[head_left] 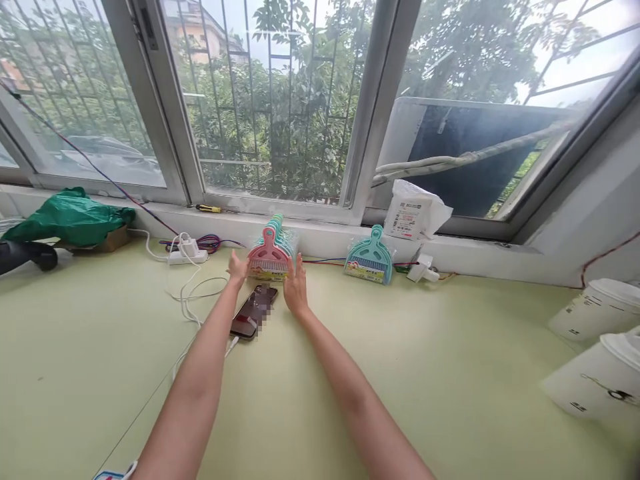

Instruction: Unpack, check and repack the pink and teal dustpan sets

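Pink in front and teal behind, a row of packaged dustpan-and-brush sets (273, 252) stands upright against the white windowsill (320, 233), framed between my two open hands on a pale green tabletop (450, 387). My left hand (239, 268) is at the row's left edge, fingers spread rather than curled; my right hand (296, 288) is at its right edge, palm turned inward and fingers pointing up toward the sill. Neither hand is closed around the sets — how firmly they press, if at all, I cannot tell from my head view.

Just below the row, a dark smartphone (254, 312) lies at a slant between my forearms, a white cable (232, 345) at its near end. To the right, well apart from my right hand, a separate teal dustpan set (370, 259) leans by the sill, with a white plug (423, 268) beyond it and a white printed packet (411, 212) on the ledge above. Two white lidded cups (597, 310) occupy the far right. On the left are a white power strip (188, 256), a coil of red and blue wire (209, 244) and a green plastic bag (75, 219) — while a yellow-and-black screwdriver (209, 209) rests on the sill beneath the barred window.
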The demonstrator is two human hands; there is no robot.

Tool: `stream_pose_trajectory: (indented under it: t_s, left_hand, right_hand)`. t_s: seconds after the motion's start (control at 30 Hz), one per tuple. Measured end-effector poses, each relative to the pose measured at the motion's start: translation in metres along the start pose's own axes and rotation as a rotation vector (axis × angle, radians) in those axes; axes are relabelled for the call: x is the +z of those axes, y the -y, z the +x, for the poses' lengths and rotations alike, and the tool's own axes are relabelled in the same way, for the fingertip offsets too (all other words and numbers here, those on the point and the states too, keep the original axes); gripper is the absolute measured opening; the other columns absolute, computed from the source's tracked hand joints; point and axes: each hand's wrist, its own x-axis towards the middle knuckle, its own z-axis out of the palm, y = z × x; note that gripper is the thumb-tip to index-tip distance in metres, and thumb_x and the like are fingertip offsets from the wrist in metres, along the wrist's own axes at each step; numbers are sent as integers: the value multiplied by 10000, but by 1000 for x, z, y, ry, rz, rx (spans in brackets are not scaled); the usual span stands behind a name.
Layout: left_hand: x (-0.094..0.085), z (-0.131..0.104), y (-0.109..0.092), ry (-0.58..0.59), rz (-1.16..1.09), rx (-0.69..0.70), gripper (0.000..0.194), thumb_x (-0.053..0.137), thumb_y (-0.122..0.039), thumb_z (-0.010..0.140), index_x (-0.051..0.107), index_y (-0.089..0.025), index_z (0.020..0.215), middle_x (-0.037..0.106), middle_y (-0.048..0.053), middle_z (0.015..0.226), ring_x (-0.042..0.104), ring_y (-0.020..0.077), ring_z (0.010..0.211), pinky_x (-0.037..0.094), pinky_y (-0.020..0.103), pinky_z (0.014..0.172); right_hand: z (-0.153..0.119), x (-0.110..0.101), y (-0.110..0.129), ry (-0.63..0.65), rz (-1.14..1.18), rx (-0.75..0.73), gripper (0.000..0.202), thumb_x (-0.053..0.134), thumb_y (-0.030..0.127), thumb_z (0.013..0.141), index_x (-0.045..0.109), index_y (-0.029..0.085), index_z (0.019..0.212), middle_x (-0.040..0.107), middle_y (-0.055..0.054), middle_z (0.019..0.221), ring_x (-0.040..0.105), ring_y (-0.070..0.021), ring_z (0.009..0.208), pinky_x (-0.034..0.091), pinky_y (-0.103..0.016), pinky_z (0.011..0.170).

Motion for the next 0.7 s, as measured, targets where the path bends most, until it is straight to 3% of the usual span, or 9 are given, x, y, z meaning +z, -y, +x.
stream_pose_trajectory:
  t_s: [0.07, 0.13, 0.2, 0.27, 0.37, 0.47, 0.57, 0.7]
  left_hand:
    - [-1, -9, -5, -170, 71, 10, 643, 559, -196, 815, 283, -67, 1381, 355, 229, 1448, 289, 304, 1374, 176, 482, 1132]
    - [8, -29, -18, -303, 116, 114, 556, 478, -108, 816, 327, -70, 1350, 347, 202, 1451, 269, 265, 1381, 178, 430, 1143]
    - [27, -63, -35, -324, 118, 214, 499, 433, -72, 803, 388, -99, 1300, 368, 173, 1432, 290, 246, 1364, 203, 405, 1139]
    - [50, -108, -52, -150, 82, 286, 434, 416, -67, 794, 466, -167, 1213, 486, 127, 1319, 372, 225, 1309, 247, 384, 1129]
    - [83, -174, -64, 315, 73, 371, 329, 411, -134, 830, 559, -269, 1091, 523, 77, 1278, 419, 231, 1276, 302, 400, 1106]
    - [104, -206, -55, 563, 60, 383, 320, 453, -110, 774, 648, -268, 971, 540, 81, 1252, 460, 264, 1241, 348, 443, 1064]
    - [110, -202, -44, 554, 4, 359, 301, 462, -125, 767, 672, -256, 938, 553, 89, 1243, 472, 253, 1233, 353, 427, 1063]
    - [107, -185, -41, 465, -115, 159, 319, 404, -129, 772, 662, -247, 918, 583, 99, 1185, 544, 227, 1148, 456, 369, 948]
  right_hand:
    - [-3, -7, -5, -85, 0, 56, 696, 285, 149, 900, -15, 338, 1498, 94, -15, 1580, 56, -202, 1463, 198, -547, 1131]
    - [-3, -18, -22, -215, 0, 186, 675, 296, 164, 892, 34, 307, 1498, 110, -48, 1574, 98, -213, 1454, 198, -546, 1124]
    - [0, -38, -52, -364, -8, 356, 652, 327, 166, 873, 115, 227, 1486, 135, -100, 1563, 117, -234, 1443, 201, -521, 1123]
    - [4, -68, -92, -503, -25, 510, 608, 354, 142, 846, 225, 121, 1439, 196, -171, 1531, 142, -248, 1425, 199, -465, 1130]
    - [11, -128, -152, -611, -42, 590, 536, 379, 109, 815, 335, 29, 1343, 353, -267, 1407, 263, -286, 1362, 192, -460, 1124]
    - [14, -179, -197, -620, -71, 690, 435, 497, 138, 774, 468, 51, 1199, 486, -269, 1252, 404, -340, 1255, 288, -503, 1054]
    - [11, -202, -221, -585, -107, 777, 311, 558, 164, 752, 537, 121, 1059, 548, -234, 1145, 501, -345, 1148, 394, -494, 940]
    - [6, -202, -223, -512, -114, 756, 93, 534, 140, 765, 567, 170, 846, 614, -148, 908, 591, -310, 950, 437, -459, 841]
